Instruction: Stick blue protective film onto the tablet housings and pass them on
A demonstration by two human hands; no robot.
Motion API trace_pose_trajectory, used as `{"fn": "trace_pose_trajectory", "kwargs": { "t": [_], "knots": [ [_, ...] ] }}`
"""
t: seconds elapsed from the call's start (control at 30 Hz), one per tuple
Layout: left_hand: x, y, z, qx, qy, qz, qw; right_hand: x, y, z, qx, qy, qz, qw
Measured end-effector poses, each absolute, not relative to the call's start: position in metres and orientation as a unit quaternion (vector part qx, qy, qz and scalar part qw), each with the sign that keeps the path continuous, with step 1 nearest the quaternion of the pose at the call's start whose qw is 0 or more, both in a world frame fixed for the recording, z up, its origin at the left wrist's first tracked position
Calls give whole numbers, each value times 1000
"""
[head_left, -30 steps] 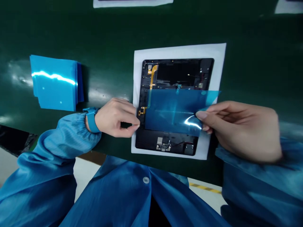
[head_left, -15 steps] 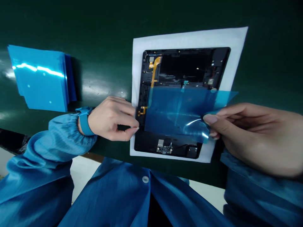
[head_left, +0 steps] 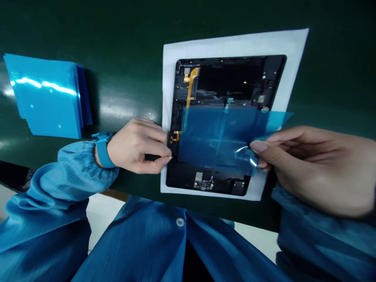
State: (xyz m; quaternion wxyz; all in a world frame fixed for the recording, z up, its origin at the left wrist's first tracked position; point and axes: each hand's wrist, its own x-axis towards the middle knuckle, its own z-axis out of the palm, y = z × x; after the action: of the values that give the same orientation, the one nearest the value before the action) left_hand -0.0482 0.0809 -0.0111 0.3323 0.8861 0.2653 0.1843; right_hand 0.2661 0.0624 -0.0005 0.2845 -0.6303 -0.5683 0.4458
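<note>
An opened tablet (head_left: pixel 226 84), black with its inner parts showing, lies on a white sheet (head_left: pixel 246 41). A clear blue plastic film (head_left: pixel 214 137) spans the tablet's middle, its right edge bent up. My right hand (head_left: pixel 314 164) pinches that right edge between thumb and fingers, over the tablet's right side. At the tablet's left edge, my left hand (head_left: pixel 141 147) is closed, thumb and forefinger tips pressed together. Whether anything is between those tips cannot be made out. An orange flex cable (head_left: pixel 190 88) runs down the tablet's left side and partly under the film.
A stack of blue films (head_left: pixel 47 98) lies to the left on the dark green table (head_left: pixel 123 47), shining under the light. The table's near edge runs just in front of my blue smock (head_left: pixel 147 239).
Both hands keep their grips, and the film stays across the tablet. The whole view has shifted slightly; the glare near the film's right edge has changed shape a little.
</note>
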Motion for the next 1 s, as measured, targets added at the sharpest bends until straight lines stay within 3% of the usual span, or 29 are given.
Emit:
{"fn": "trace_pose_trajectory", "kwargs": {
  "t": [1.0],
  "knots": [
    [-48, 81, -8, 881, 261, 214, 330, 264, 69, -3, -617, -562, 479, 272]
  ]
}}
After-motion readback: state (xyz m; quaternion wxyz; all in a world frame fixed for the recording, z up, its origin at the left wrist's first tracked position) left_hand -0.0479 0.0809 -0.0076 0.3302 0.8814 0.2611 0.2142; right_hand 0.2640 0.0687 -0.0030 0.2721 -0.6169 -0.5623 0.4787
